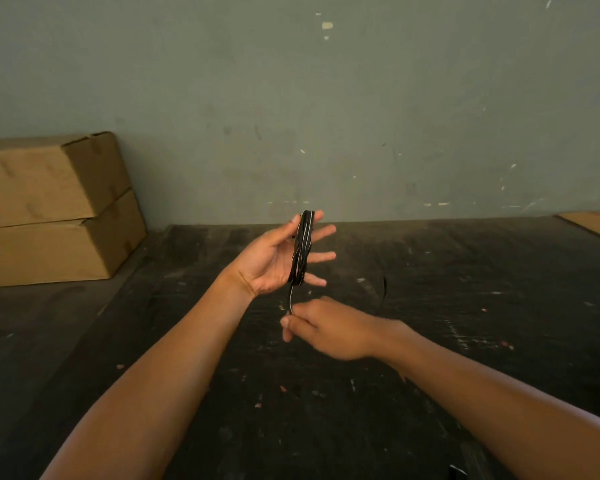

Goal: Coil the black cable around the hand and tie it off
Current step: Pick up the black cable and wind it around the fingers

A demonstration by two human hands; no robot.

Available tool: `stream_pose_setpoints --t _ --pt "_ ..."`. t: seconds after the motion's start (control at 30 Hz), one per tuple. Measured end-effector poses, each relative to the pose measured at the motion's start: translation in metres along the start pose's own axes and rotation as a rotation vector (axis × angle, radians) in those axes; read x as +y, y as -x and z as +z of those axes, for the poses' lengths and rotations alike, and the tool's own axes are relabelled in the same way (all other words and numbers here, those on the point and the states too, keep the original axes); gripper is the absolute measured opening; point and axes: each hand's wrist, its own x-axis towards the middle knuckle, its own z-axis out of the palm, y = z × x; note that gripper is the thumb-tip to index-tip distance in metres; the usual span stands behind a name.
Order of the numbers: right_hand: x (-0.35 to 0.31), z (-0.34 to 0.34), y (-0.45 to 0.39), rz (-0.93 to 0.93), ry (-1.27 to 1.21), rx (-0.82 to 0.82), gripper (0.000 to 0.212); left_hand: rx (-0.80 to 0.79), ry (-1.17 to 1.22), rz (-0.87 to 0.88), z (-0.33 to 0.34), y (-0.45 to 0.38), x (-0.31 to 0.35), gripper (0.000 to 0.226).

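Hands: my left hand (278, 258) spread inside the black cable (302, 247) coil; right hand (321, 327) seemingly pinching its tail.
Handling: light, springy; grip near the coil.

Two hands, a left hand (274, 258) and a right hand (326, 329), work over a dark surface (430, 341). One black cable (301, 251) is in view, several turns coiled. Two cardboard boxes (49, 209) are stacked at left; one cardboard sheet (596, 225) lies at right.
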Motion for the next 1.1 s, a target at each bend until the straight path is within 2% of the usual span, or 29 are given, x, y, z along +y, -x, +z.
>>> stream_pose_setpoints --t 0.13,0.3,0.47,0.63,0.77,0.93,1.1 --pt "-0.004 -0.034 0.006 0.001 0.208 0.044 0.034 0.070 -0.035 -0.027 -0.009 0.004 -0.006 0.050" --pt "-0.004 -0.080 0.009 -0.003 0.399 0.135 0.020 0.075 -0.138 -0.088 -0.013 0.013 -0.014 0.064" --pt "0.009 -0.119 0.007 -0.038 0.373 0.216 0.016 -0.003 -0.155 -0.193 -0.016 0.022 -0.018 0.058" --pt "0.024 -0.120 0.004 -0.092 0.176 0.302 0.016 -0.135 -0.129 -0.235 -0.007 0.025 -0.013 0.050" --pt "0.030 -0.110 0.002 -0.097 -0.092 0.359 0.015 -0.269 -0.100 -0.195 -0.004 0.025 -0.010 0.047" --pt "0.035 -0.095 0.002 -0.108 -0.409 0.441 0.015 -0.286 -0.013 -0.070 -0.001 0.030 -0.010 0.036" --pt "0.038 -0.073 -0.003 -0.090 -0.674 0.592 0.012 -0.204 0.159 0.048 0.001 0.027 -0.013 0.026"
